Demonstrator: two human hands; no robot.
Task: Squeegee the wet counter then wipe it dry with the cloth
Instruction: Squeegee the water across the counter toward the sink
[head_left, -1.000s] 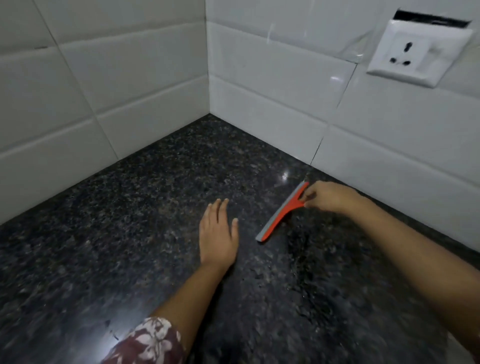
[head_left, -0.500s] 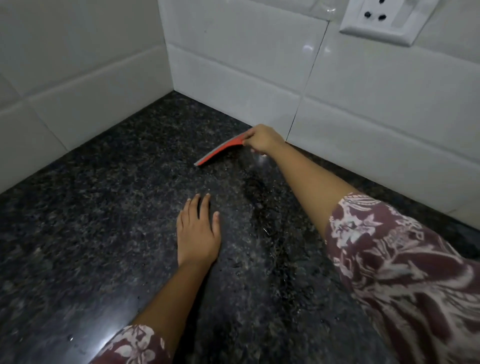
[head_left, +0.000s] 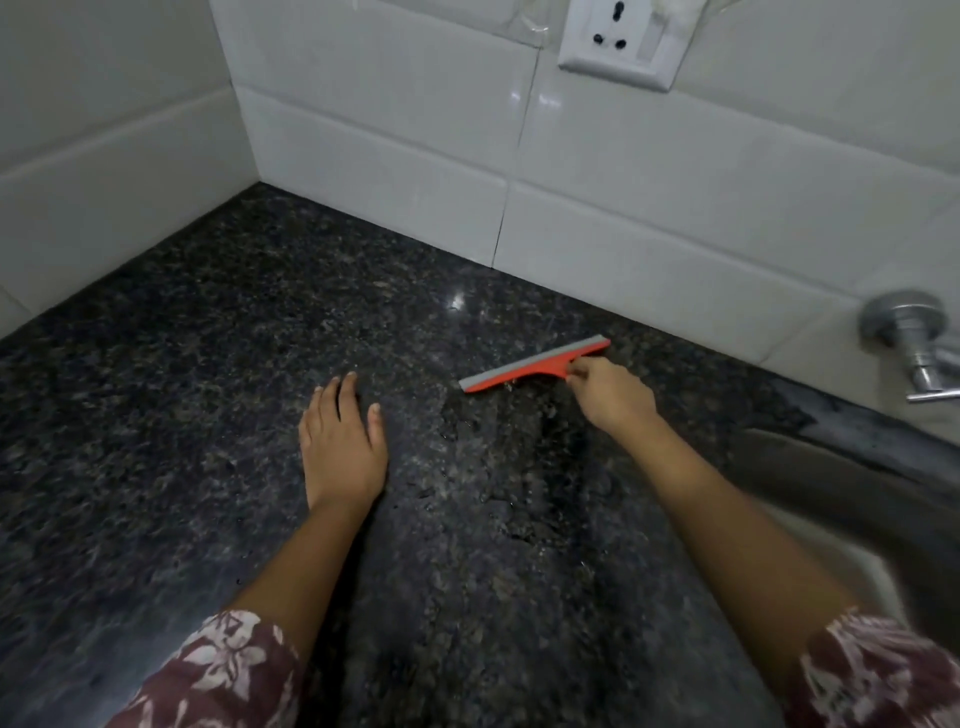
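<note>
on speckled granite counter (head_left: 208, 415), right hand (head_left: 613, 397) grips orange squeegee (head_left: 535, 366); left hand (head_left: 340, 447) flat.

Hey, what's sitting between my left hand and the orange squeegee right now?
Nothing but bare counter, with the edge of a wet patch, between the left hand and the squeegee, as the head view shows.

Glossy white rectangular ceramic wall tiles (head_left: 649, 171) cover the back wall and meet a second white tiled wall (head_left: 104, 156) in a corner at the left; a white plastic three-pin wall socket (head_left: 618, 41) sits high on the back tiles; a chrome metal tap (head_left: 914, 343) juts out at the right edge, above a blurred grey sink basin (head_left: 857, 499).
</note>
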